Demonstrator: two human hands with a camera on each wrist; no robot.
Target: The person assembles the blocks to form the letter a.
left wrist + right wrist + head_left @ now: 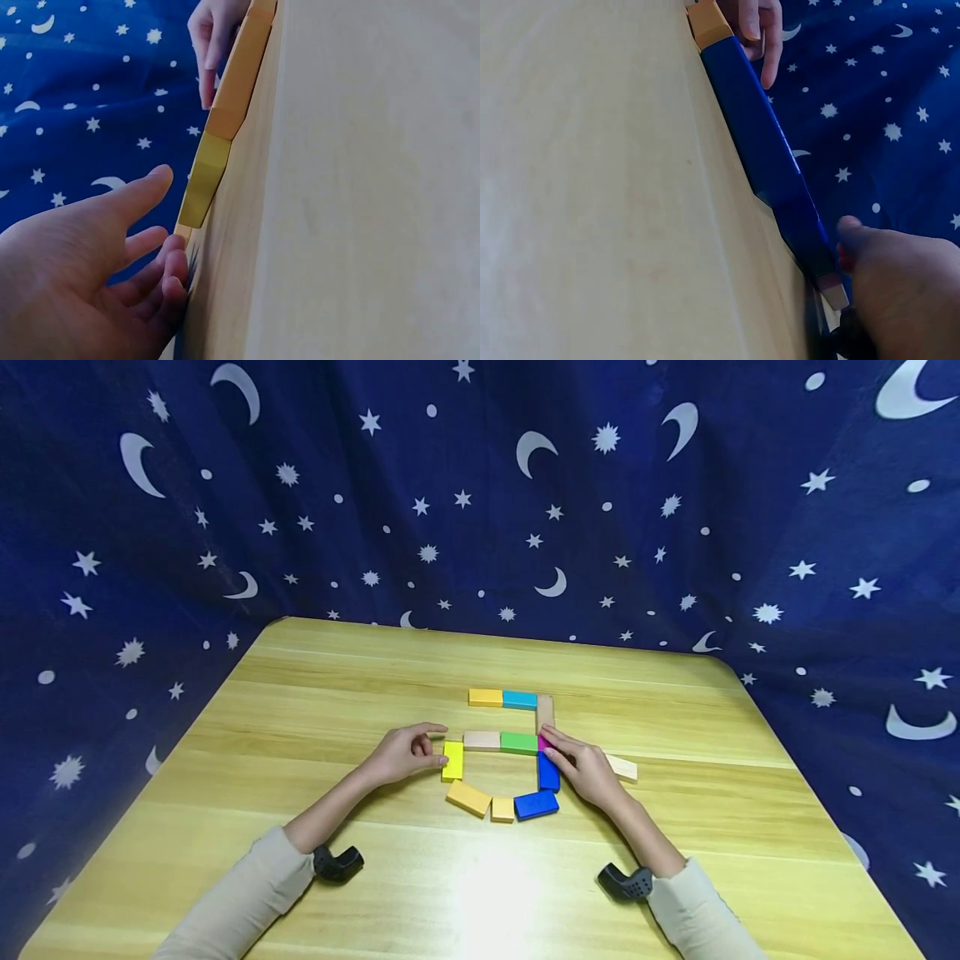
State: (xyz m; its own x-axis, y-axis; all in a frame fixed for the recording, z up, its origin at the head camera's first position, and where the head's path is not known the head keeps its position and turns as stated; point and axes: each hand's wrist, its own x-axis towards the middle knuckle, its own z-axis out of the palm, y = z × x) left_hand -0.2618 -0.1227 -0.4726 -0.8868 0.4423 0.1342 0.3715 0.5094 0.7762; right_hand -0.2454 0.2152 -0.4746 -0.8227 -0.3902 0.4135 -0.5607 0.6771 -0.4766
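Note:
Colored wooden blocks lie in a connected shape on the table. My left hand [402, 754] is at its left side with fingers loosely bent, holding nothing; its thumb tip is close to a yellow block [453, 762]. The left wrist view shows a gap between that thumb and the yellow block [205, 180]. Over on the right, my right hand [588, 768] reaches its fairly straight fingers to a magenta block [543, 743], partly covering it. This block lies between a plain wood block [545, 713] and a blue block [548, 772]. Contact there is partly hidden.
A plain block [622, 767] lies separately, right of my right hand. Orange [485, 697] and light blue [520, 700] blocks form the far row; plain [482, 741] and green [519, 742] ones the middle row. Orange [468, 798] and blue [536, 805] blocks curve along the near side.

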